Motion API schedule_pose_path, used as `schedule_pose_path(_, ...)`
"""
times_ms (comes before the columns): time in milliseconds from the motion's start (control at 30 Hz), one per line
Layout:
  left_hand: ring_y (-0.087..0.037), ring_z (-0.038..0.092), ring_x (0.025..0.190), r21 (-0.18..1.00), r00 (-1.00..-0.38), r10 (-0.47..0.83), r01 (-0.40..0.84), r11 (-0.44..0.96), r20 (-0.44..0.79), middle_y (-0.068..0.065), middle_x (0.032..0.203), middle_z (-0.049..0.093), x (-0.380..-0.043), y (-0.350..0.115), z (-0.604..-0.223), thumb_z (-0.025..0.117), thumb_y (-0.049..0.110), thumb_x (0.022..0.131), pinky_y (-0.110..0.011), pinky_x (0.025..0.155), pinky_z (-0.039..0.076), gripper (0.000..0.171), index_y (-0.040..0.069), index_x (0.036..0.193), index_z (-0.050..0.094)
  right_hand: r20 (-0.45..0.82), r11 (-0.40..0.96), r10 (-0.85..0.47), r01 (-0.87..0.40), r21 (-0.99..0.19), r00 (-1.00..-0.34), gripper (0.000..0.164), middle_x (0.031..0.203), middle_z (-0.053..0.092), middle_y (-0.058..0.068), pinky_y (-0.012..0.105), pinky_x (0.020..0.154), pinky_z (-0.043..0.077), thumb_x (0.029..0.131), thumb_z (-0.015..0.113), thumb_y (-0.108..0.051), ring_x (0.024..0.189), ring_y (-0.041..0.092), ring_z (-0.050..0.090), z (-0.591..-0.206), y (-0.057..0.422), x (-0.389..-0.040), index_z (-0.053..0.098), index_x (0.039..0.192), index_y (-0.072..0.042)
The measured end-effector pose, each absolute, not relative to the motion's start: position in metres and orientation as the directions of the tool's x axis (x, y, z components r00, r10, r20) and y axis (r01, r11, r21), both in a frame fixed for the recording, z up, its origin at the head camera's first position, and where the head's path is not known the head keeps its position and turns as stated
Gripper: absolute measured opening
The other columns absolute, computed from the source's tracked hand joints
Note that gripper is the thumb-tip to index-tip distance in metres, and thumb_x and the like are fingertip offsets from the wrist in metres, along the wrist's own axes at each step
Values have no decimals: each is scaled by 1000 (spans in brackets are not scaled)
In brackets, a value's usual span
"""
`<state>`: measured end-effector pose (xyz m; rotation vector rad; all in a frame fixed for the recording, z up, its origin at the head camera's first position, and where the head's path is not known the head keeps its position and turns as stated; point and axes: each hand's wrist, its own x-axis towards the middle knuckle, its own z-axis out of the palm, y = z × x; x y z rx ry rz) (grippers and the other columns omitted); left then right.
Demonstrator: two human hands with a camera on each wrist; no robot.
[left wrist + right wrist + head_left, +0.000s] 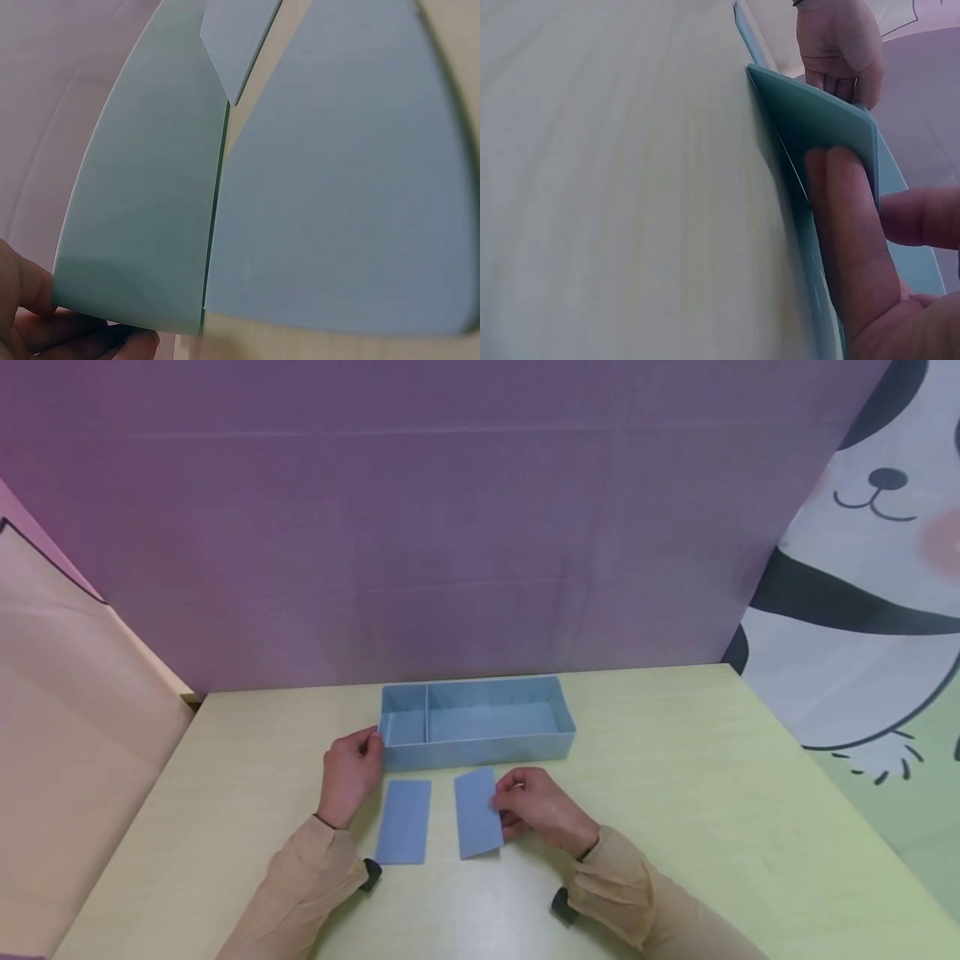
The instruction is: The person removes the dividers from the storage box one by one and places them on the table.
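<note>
A light blue divided box (480, 752) stands near the back of the table, with a small compartment on the left and a long one on the right. At its left end, my left hand (351, 777) holds the side wall with bent fingers; part of that grip is hidden. My right hand (546, 808) pinches the right edge of a thin blue rectangular panel (477, 814) between thumb and fingers. That panel is tilted, its right side raised, in front of the box. To its left a second blue panel (405, 822) lies flat on the table.
Pale wood-grain table (712, 810) extends on both sides of the box. Behind it rises a purple backdrop (465, 527), with a panda-printed sheet (862, 685) at the right and a pale sheet (67, 718) at the left.
</note>
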<state>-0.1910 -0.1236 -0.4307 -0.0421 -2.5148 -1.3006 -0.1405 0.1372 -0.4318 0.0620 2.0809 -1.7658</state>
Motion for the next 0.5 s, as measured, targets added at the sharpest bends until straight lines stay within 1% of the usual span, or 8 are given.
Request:
schedule_pose_path(267, -21, 57, 79, 795, -954, -117, 158, 586, 276, -19, 97, 66, -191, -124, -430, 43, 18, 90, -42, 65, 48, 31, 1, 107, 62, -337, 211, -225, 292, -933, -914, 18, 77, 62, 15, 34, 54, 52, 78, 60, -5, 68, 26, 59, -432, 138, -141, 49, 89, 3)
schedule_pose_path(500, -21, 57, 78, 792, -951, -112, 169, 587, 287, -19, 96, 66, -190, -124, -430, 44, 17, 90, -41, 64, 48, 30, 1, 107, 62, -311, 280, -221, 245, -928, -924, 17, 75, 63, 15, 33, 52, 51, 77, 60, -5, 65, 26, 59, -430, 141, -141, 50, 87, 4)
